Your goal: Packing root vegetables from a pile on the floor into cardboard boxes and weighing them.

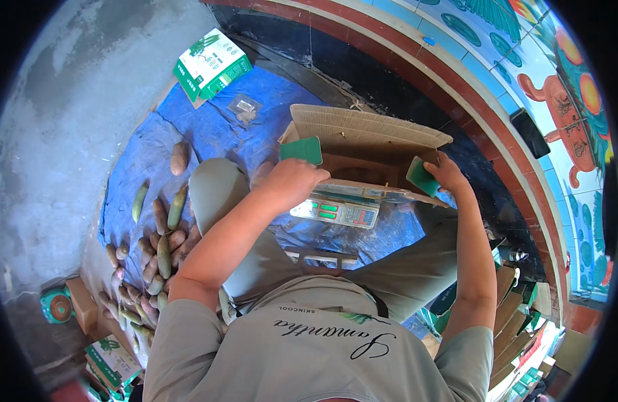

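Note:
An open brown cardboard box point(362, 137) with green flaps rests on an electronic weighing scale point(335, 213) between my knees. My left hand point(292, 179) grips the box's near left edge, below the upright green flap point(302, 150). On the right side, my right hand point(446, 175) holds the other green flap point(421, 177). The inside of the box is mostly hidden by its flaps and my hands.
A blue tarp point(215, 127) covers the ground. A heap of brown and green elongated fruits point(158, 251) lies at my left. A green-and-white carton point(212, 65) sits at the far end, another point(111, 358) near my left. Flat cartons point(513, 315) stack at my right beside a painted wall point(516, 74).

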A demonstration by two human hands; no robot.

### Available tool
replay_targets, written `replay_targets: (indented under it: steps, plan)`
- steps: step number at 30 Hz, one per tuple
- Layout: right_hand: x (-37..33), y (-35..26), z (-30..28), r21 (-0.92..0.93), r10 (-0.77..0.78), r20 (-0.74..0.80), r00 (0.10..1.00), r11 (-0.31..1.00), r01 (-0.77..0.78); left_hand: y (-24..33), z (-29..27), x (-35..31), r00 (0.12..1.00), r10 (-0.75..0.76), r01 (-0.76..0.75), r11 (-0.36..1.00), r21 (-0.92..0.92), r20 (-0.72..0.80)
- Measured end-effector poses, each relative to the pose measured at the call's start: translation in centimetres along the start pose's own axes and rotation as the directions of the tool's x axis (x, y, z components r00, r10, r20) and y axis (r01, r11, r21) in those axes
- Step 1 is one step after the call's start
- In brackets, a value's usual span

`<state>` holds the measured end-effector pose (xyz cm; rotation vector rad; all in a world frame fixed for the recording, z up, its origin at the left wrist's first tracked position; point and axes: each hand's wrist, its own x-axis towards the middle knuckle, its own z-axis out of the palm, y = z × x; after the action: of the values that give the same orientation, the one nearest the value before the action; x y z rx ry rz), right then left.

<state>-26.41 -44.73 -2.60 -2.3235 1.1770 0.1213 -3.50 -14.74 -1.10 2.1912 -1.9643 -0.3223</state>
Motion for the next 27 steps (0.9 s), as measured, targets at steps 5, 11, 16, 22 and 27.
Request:
replay_targets:
  steps: [5,11,16,22,27]
  plan:
    - [0.9,0.5,1.2,-0.112,-0.046,-0.019,0.999,0.993,0.043,0.9,0.3,-0.9,0.984,0.017,-0.019,1.0,-0.007,-0.179]
    - [2.7,-0.7,1.4,-0.143,-0.154,0.014,0.988,0.978,0.155,0.8,0.5,-1.1,0.965,-0.049,0.049,0.999,-0.007,-0.257]
    - [3.7,-0.3,1.3,-0.09,-0.267,0.015,0.964,0.959,0.267,0.7,0.6,-0.9,0.951,-0.054,0.06,0.998,0.012,-0.306]
    - [3.2,-2.8,0.5,-0.222,-0.1,0.053,0.994,0.969,0.109,0.8,0.6,-0.8,0.945,-0.065,0.079,0.996,0.032,-0.321]
    - [1.7,-5.0,-1.1,-0.373,-0.173,-0.087,0.981,0.919,0.129,0.6,1.1,-0.6,0.938,-0.036,0.055,0.997,0.045,-0.346]
